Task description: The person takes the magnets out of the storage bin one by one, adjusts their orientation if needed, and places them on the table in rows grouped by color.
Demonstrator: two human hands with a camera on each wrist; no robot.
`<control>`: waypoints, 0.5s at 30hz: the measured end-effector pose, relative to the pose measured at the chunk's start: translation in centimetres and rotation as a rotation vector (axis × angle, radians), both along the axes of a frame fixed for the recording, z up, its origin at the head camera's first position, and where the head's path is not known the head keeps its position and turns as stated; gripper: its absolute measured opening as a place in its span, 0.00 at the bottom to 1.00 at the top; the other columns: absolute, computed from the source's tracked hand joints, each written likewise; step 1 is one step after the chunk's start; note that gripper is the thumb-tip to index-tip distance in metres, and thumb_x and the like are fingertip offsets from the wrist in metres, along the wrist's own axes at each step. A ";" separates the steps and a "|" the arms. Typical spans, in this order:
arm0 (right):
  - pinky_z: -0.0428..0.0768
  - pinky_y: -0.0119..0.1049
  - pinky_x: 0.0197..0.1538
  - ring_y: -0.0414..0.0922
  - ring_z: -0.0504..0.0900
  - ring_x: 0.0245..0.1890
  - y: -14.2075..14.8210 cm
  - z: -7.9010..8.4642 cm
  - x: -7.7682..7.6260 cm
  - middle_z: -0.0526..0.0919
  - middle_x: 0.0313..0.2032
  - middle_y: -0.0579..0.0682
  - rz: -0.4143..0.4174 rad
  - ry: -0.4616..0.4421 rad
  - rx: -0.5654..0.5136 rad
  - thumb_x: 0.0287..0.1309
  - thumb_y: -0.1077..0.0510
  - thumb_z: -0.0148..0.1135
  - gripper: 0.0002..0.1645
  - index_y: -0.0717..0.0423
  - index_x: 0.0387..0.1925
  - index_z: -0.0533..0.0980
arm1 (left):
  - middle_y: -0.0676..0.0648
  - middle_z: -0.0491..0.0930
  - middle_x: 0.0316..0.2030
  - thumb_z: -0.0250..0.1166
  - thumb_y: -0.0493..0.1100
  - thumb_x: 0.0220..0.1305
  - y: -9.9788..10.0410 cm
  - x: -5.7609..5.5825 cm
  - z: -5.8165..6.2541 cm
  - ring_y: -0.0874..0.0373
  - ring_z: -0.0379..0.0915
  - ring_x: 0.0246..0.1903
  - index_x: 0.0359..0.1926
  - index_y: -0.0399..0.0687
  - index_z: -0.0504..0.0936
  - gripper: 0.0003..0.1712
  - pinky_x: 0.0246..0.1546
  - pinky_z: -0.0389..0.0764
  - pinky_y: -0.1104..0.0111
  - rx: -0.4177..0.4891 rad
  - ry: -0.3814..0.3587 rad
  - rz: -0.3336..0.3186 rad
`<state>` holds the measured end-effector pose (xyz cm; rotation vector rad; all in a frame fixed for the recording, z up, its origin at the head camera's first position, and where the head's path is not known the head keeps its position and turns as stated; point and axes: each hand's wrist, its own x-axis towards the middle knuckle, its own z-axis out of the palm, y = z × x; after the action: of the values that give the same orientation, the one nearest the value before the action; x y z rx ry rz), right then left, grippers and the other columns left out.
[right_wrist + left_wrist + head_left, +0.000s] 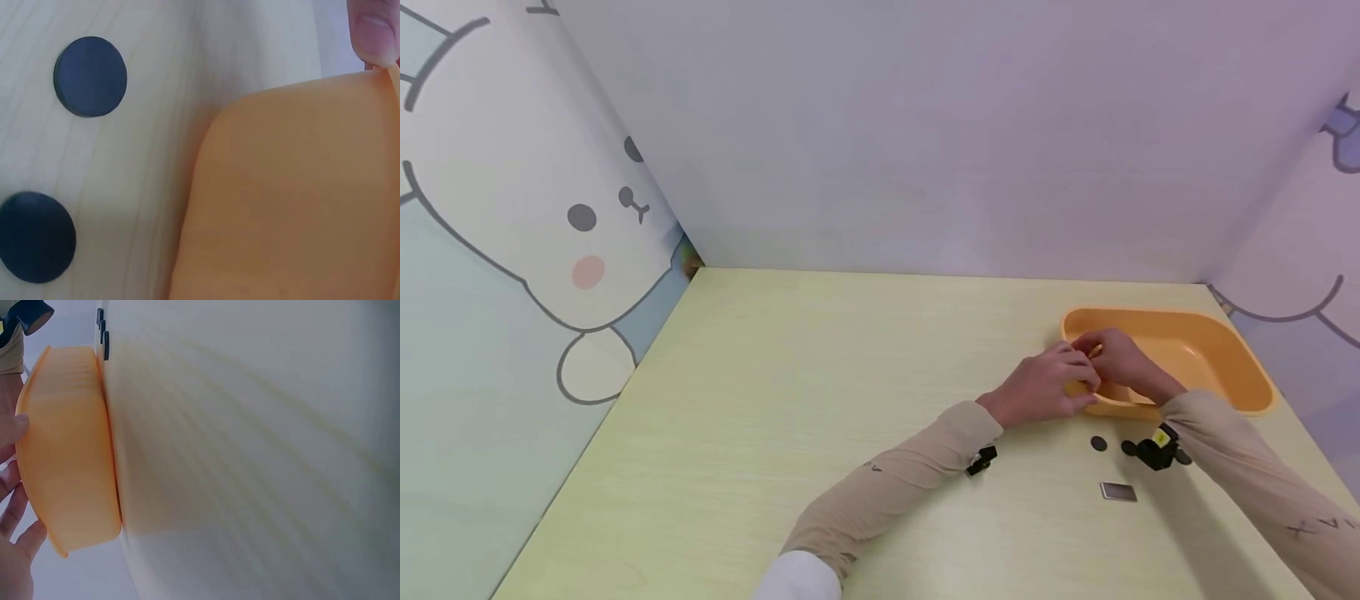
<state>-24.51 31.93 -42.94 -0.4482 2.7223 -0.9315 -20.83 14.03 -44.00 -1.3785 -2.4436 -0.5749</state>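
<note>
Both hands meet above the left end of an orange tub. My left hand is at its near left corner, fingers bent over the rim. Facing it, my right hand reaches across the near rim with bent fingers. The fingertips come together, and whatever may be between them is hidden. In the left wrist view, the left thumb lies against the tub's rim, and the right thumb is near that rim farther up. A thumb tip also touches the rim in the right wrist view.
Several black discs lie on the table before the tub, including one disc and another. Closer to me is a small grey rectangular piece with a light edge. Walls stand behind and at both sides of the table.
</note>
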 end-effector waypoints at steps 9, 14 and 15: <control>0.78 0.36 0.27 0.47 0.76 0.24 0.9 0.2 0.2 0.80 0.33 0.58 -0.061 -0.064 -0.055 0.50 0.72 0.56 0.12 0.71 0.38 0.77 | 0.61 0.77 0.39 0.66 0.54 0.59 0.1 0.1 0.1 0.66 0.66 0.45 0.37 0.58 0.85 0.09 0.45 0.63 0.85 0.003 0.010 -0.015; 0.80 0.37 0.28 0.48 0.77 0.24 1.5 0.4 0.4 0.79 0.33 0.57 -0.024 -0.088 -0.113 0.49 0.74 0.53 0.16 0.71 0.42 0.76 | 0.61 0.77 0.40 0.66 0.53 0.59 0.0 0.0 0.2 0.65 0.66 0.45 0.38 0.58 0.85 0.09 0.45 0.63 0.86 0.007 0.005 -0.013; 0.80 0.37 0.29 0.48 0.78 0.25 1.6 0.4 0.5 0.79 0.33 0.57 -0.022 -0.093 -0.115 0.50 0.73 0.53 0.16 0.71 0.43 0.76 | 0.61 0.78 0.40 0.66 0.53 0.59 0.0 0.0 0.2 0.65 0.66 0.46 0.38 0.57 0.85 0.10 0.44 0.63 0.86 0.008 -0.002 -0.013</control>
<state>-24.05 33.52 -42.57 -0.3868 2.6048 -1.0911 -20.80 14.05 -43.80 -1.3923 -2.4327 -0.5886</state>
